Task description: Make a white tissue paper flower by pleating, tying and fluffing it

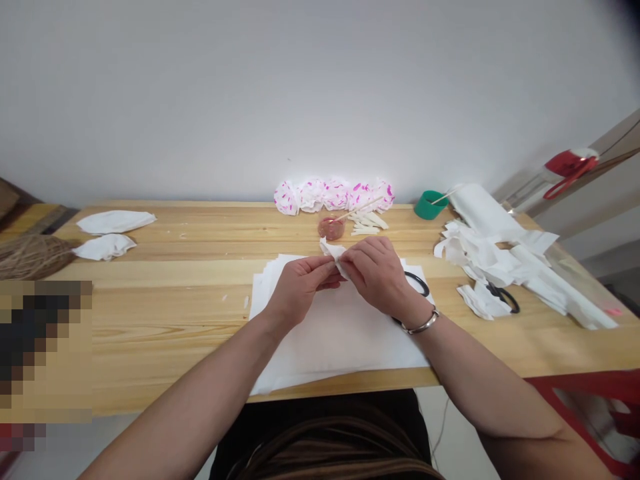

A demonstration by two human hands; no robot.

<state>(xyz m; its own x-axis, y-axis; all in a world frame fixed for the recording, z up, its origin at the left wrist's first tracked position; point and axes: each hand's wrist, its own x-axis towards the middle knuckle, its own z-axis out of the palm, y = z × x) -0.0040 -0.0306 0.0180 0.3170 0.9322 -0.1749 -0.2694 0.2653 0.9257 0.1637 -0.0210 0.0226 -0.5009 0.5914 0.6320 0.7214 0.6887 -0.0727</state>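
Between both hands is a small piece of white tissue paper, bunched and pinched above the table. My left hand has thumb and fingers closed on its lower left side. My right hand grips the same piece from the right, fingers curled over it. Below them lies a stack of white paper sheets. A black-handled pair of scissors shows partly from behind my right hand. Just beyond the hands stands a small clear cup of reddish liquid with a thin stick across it.
White paper balls with pink marks line the wall. Pale strips lie beside the cup. At right are a green container, white paper scraps and a black-handled tool. Folded white pieces and brown twine are at left.
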